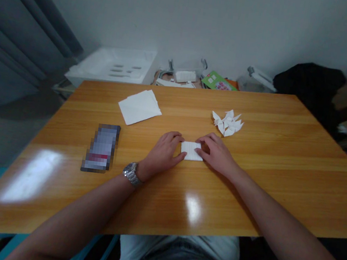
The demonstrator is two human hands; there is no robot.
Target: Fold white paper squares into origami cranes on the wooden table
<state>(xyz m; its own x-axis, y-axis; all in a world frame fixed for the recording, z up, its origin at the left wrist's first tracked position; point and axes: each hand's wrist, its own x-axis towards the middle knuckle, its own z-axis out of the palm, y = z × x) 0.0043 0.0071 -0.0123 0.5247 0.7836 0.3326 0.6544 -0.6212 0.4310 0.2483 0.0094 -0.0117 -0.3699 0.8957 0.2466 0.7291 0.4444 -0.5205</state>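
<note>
A small white piece of folded paper (190, 151) with faint lines lies flat on the wooden table in front of me. At its left edge, my left hand (166, 149) grips it between thumb and fingers, and a metal watch (132, 173) circles that wrist. My right hand (216, 153) pinches the right side, thumb resting on the paper's face. Beyond my right hand sits a cluster of folded white paper pieces (227, 123) with pointed tips. A stack of white paper sheets (140, 107) rests farther back on the left.
A phone (101, 148), its screen blurred, lies left on the wooden table (283, 160). Behind the far edge stand a white plastic tub (118, 62), a green booklet (218, 81) and assorted items. A dark cloth-like heap (309, 81) is at the back right.
</note>
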